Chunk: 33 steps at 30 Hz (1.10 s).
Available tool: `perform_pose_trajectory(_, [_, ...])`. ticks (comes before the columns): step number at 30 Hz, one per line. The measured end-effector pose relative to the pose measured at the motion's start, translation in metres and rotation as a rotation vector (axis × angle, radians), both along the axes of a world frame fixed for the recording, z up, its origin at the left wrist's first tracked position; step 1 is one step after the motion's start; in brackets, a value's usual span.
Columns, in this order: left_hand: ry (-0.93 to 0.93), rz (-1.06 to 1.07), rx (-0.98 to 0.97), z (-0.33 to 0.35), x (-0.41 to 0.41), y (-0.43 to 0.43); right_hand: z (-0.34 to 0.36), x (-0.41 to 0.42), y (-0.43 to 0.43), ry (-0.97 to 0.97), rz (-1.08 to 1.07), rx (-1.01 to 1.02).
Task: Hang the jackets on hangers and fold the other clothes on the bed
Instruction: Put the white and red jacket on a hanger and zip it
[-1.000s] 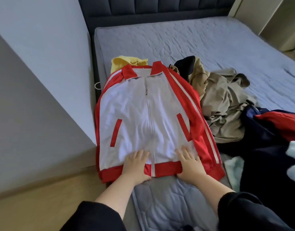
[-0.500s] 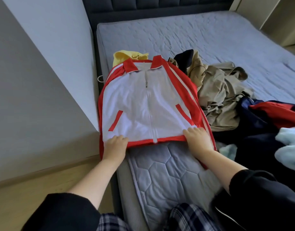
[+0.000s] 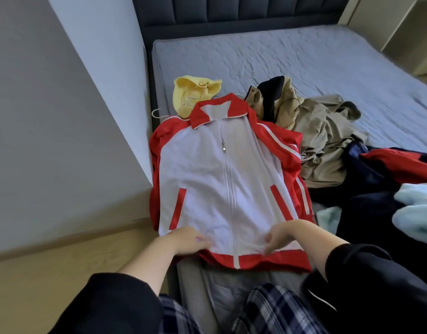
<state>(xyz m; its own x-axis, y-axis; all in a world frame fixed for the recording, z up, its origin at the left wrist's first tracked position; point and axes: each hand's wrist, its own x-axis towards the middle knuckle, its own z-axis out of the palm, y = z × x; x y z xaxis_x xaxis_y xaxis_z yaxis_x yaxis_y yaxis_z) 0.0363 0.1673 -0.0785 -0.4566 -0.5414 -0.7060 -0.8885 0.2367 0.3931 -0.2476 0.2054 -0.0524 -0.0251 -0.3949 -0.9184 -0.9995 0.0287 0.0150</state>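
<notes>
A: Jacket?
B: One, red and white, zipped. It is lying face up on the near left corner of the bed, with the collar pointing at the headboard and the red hem sitting close to the mattress edge.
A: Hands?
B: Both are resting on the white cloth just above the hem. The right hand is curling thumb and fingers into the cloth and pinching up a ridge. The left hand is blurring. Its fingers are lying together on the cloth, but I cannot tell whether they are pinching or only pressing.
A: What is changing?
B: A second ago both palms were pressing flat on the hem, fingers spread. Half a second ago they were gripping the two hem corners, with the hem drawn up the bed. Now they are sitting nearer the zip and the full red band is showing again. I am reading this as smoothing, not folding. A jacket is wanting a hanger, and none is showing inside it.
A: Counts?
B: Hanger hook: one, white, poking out beside the shoulder nearer the wall; owner unclear. Yellow top: one, beyond the collar. Tan coat: one, crumpled, touching the right sleeve. Navy and red garment: one, further right. Pale blue pieces: two or three at the edge of view. Most of the pile is waiting
</notes>
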Motion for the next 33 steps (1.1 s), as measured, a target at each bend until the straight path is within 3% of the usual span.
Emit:
perform_pose_trajectory(2, [0.048,0.121,0.018,0.000,-0.004,-0.008,0.000,-0.003,-0.007,-0.065,-0.145,-0.244])
perform_pose_trajectory(4, [0.040,0.051,-0.164,-0.004,-0.012,-0.018,-0.002,-0.003,-0.019,-0.103,-0.285,-0.568])
perform_pose_trajectory(6, [0.019,-0.043,-0.336,-0.007,-0.020,-0.030,-0.003,0.003,-0.035,-0.151,-0.296,-0.723])
perform_pose_trajectory(9, [-0.034,-0.031,-0.422,-0.010,-0.034,-0.057,-0.001,0.018,-0.067,-0.191,-0.207,-0.742])
perform_pose_trajectory(15, [-0.006,0.218,-0.588,-0.015,-0.053,-0.132,-0.007,0.051,-0.154,-0.193,-0.093,-0.857])
perform_pose_trajectory(20, [-0.071,0.180,-0.440,-0.046,-0.039,-0.172,-0.033,0.074,-0.221,-0.122,0.027,-0.928])
perform_pose_trajectory(23, [-0.011,0.114,-0.365,-0.061,-0.031,-0.193,-0.051,0.083,-0.262,-0.094,0.068,-1.009])
perform_pose_trajectory(25, [-0.032,0.055,-0.528,-0.062,-0.035,-0.208,-0.066,0.082,-0.282,-0.075,0.064,-0.979])
perform_pose_trajectory(28, [0.037,0.291,-0.770,-0.054,-0.045,-0.233,-0.099,0.076,-0.287,-0.074,0.030,-0.922])
perform_pose_trajectory(30, [0.091,0.423,-0.838,-0.051,-0.045,-0.252,-0.116,0.073,-0.282,-0.065,0.031,-0.992])
perform_pose_trajectory(33, [0.217,0.443,-1.061,-0.047,-0.035,-0.282,-0.128,0.075,-0.279,-0.047,0.041,-1.078])
